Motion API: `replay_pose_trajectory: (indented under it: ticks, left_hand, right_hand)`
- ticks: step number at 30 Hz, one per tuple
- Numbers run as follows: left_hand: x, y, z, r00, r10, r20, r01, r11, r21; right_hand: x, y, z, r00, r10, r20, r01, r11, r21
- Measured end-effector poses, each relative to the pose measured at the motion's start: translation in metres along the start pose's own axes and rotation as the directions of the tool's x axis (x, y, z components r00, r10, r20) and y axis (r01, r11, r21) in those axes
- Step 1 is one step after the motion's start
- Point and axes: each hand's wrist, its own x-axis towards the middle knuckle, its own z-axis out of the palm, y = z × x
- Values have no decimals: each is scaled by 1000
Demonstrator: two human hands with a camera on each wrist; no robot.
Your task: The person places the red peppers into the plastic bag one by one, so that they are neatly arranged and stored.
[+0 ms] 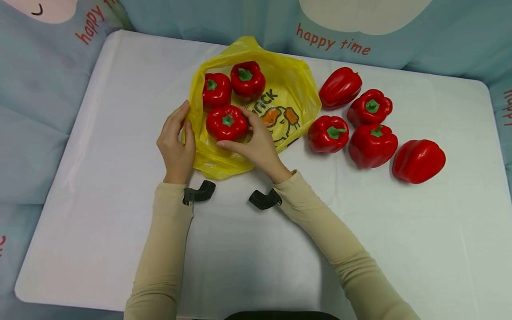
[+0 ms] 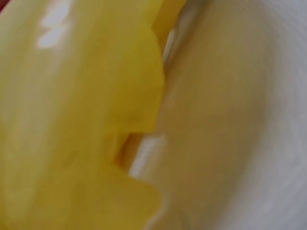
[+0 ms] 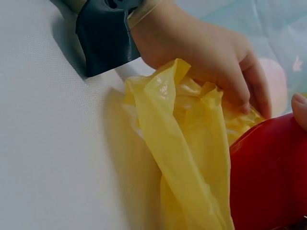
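Pepper (image 1: 221, 130) upright in hand (image 1: 259, 146), stem (image 1: 227, 120) up

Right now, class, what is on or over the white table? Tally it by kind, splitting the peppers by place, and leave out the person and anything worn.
Red peppers seen within the opening of the yellow bag: 3
Red peppers outside it: 5
Yellow bag: 1
Total: 9

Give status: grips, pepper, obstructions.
Left grip at yellow bag. Right grip holding red pepper at bag opening. Two more peppers inside; no visible obstruction.
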Motion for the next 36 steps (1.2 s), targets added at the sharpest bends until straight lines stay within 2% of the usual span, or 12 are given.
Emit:
replay_pose_trajectory:
  ticks: [11,26,36]
  left_hand:
    - [1,4,0,1000,-6,9,6,1000,-6]
    - [0,4,-1,1000,-11,7,11,1000,2]
    - [0,4,-1,1000,-16,11,16,1000,-4]
  right_hand:
    - [6,-4,10,1000,-10,14,11,997,-73]
    - [14,-8,14,1000,-8,1,8,997,-80]
    - [10,-4,14,1000,-10,27,12,995,-102]
